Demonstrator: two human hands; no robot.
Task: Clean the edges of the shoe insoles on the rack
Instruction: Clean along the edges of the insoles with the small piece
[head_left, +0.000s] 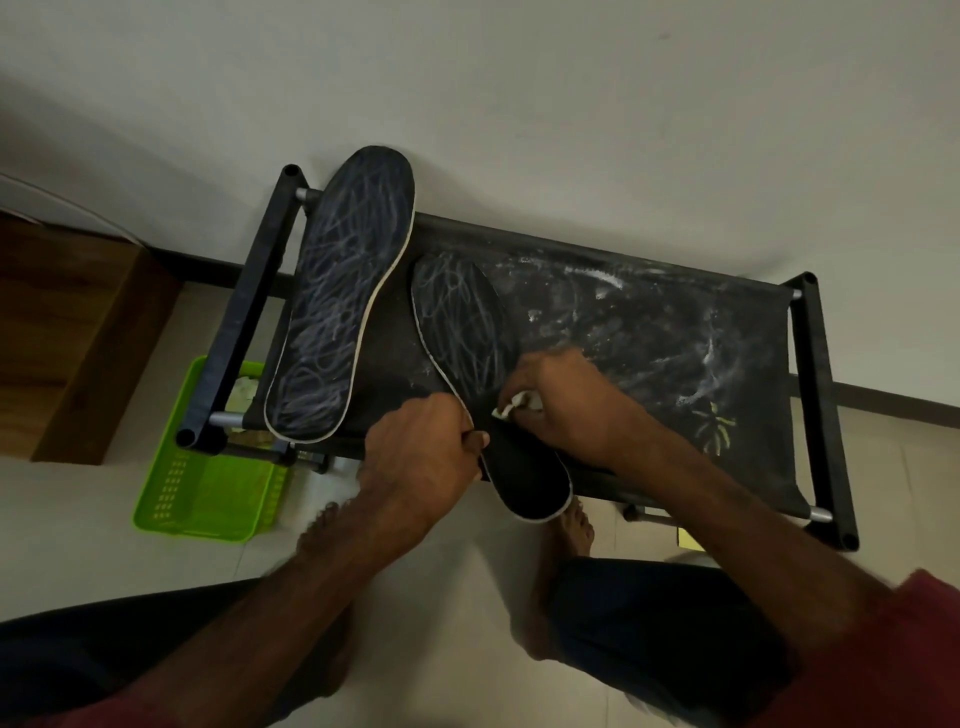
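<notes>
— How far along?

— Early, I'd judge. The left hand (421, 452) pinches the left rim of one insole (462, 317), whose heel overhangs the rack's (818, 415) front edge. The right hand (561, 400) is clamped on a white wad (511, 405), pressed to the insole's middle.

— What's done?

— Its heel half looks clean; the toe half is scribbled with pale marks.

— And the other insole (343, 301)?

— Untouched at the rack's left end, marked all over, toe past the back edge.
</notes>
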